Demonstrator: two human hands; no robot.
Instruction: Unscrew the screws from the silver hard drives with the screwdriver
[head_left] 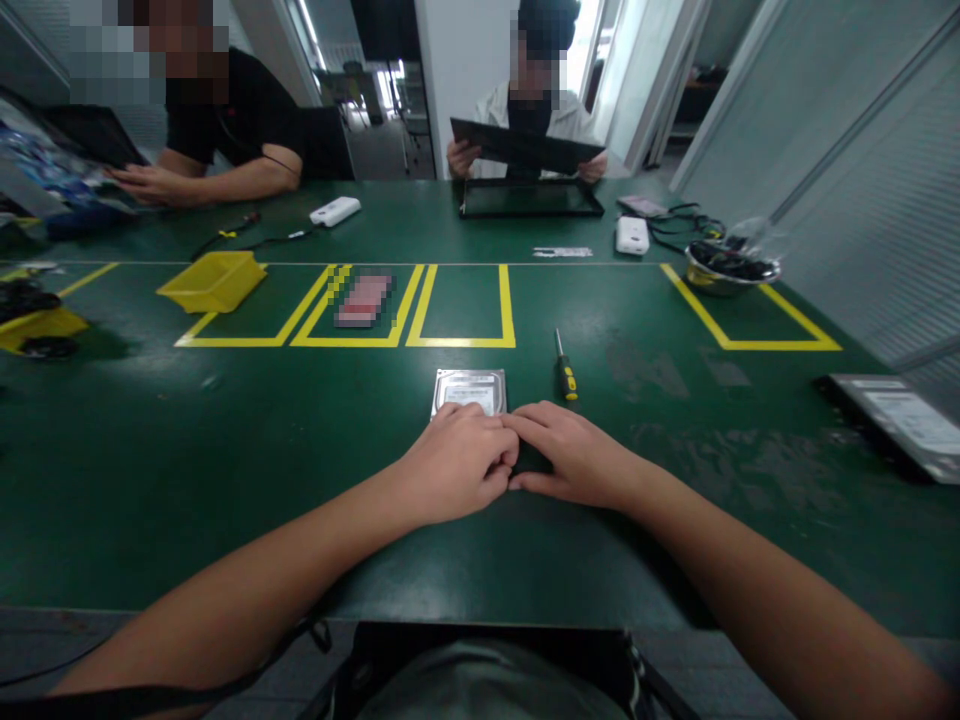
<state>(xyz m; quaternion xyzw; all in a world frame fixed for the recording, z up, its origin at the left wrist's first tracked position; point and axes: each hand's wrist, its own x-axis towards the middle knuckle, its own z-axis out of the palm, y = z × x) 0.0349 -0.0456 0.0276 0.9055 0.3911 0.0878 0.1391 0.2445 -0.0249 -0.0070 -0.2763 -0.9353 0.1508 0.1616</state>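
A small silver hard drive (470, 387) with a white label lies flat on the green table in front of me. My left hand (461, 460) covers its near part, fingers curled and closed over it; the fingertips are partly hidden. From the right, my right hand (576, 455) reaches to the drive's near right corner. Its index finger is stretched out and touches my left fingers, while the thumb lies apart below. Just beyond my right hand is a screwdriver (567, 375) with a black and yellow handle, its shaft pointing away.
A larger drive (911, 415) lies at the right edge. Across the table stand a yellow bin (214, 282), a metal bowl (731, 272) of dark parts and a white device (632, 236). Yellow tape (461, 342) marks rectangles. One person opposite holds a dark panel (525, 148); another sits left.
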